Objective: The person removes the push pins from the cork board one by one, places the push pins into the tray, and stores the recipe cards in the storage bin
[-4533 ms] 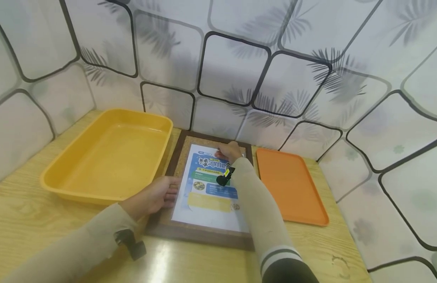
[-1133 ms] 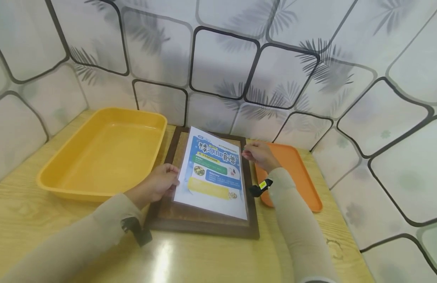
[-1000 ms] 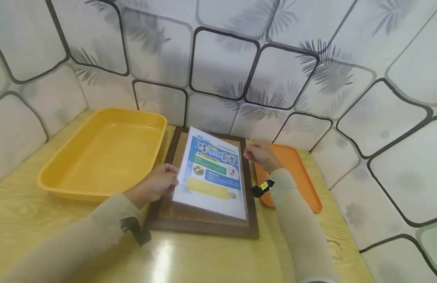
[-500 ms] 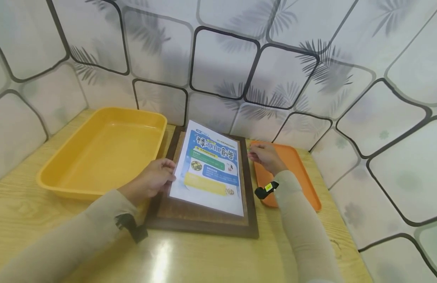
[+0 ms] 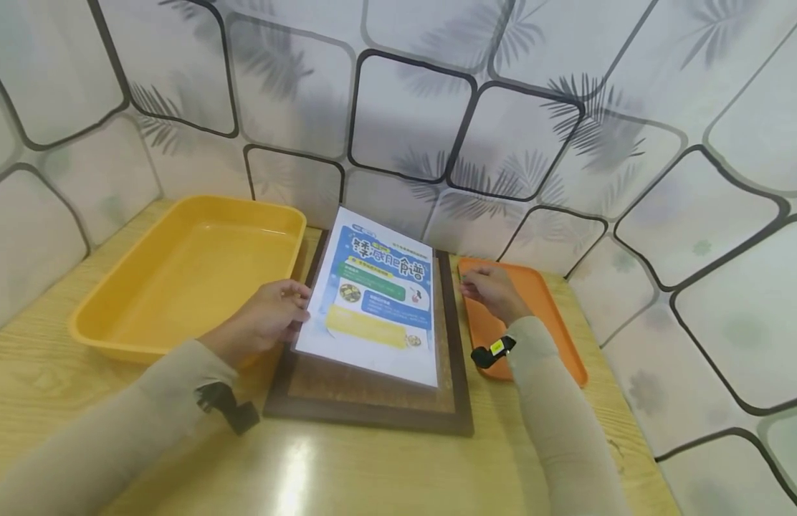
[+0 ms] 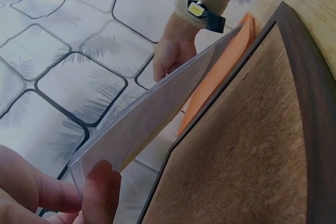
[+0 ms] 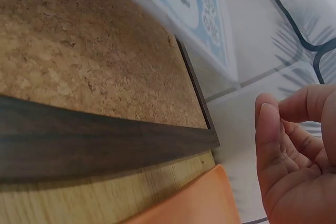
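Observation:
My left hand [image 5: 269, 315] pinches the left edge of a laminated poster [image 5: 373, 301] with blue, green and yellow print. The sheet is tilted up off a dark-framed cork board [image 5: 373, 390]; its underside and clear edge show in the left wrist view, with bare cork below. To the right of the sheet, apart from it, my right hand [image 5: 495, 292] has thumb and forefinger pinched together over the orange tray [image 5: 556, 337]. A tiny pin-like speck seems to sit at those fingertips, mostly hidden by them.
A deep yellow tray [image 5: 92, 326] stands left of the board. Everything rests on a light wooden table [image 5: 373, 473]. Patterned wall covering [image 5: 411, 115] rises close behind and to the right.
The poster, flat on the board at first, has been lifted and carried left and up by my left hand. My right hand has left the poster's top and moved right, over the orange tray.

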{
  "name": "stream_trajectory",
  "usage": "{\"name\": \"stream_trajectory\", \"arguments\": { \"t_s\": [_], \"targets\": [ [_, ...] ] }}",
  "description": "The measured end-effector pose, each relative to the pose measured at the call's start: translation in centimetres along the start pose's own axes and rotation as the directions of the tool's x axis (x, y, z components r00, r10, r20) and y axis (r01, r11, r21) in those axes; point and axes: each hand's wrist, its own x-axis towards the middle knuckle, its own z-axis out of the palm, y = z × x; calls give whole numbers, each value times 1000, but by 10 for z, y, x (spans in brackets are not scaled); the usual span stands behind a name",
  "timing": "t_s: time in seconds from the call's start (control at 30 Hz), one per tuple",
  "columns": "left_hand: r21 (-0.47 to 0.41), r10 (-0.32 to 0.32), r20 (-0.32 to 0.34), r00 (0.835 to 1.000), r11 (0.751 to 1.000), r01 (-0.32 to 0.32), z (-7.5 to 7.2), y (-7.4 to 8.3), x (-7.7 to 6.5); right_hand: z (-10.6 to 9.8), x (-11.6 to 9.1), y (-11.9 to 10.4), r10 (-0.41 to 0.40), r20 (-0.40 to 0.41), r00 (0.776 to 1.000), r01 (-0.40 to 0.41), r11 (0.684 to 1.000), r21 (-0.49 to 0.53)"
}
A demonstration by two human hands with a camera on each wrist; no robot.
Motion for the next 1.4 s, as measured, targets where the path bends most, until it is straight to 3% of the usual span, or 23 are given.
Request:
{"name": "stream_trajectory", "arguments": {
  "t_s": [0.67,1.4],
  "targets": [
    [22,16,2,1000,1000,-16,-35,7,-7,-25,-12,11,-4,-10,1000,4,1000,-9],
    [42,48,-10,999,998,-48,-82,2,-14,-46,-23,24,-1,-37,999,3,999,42]
  ]
}}
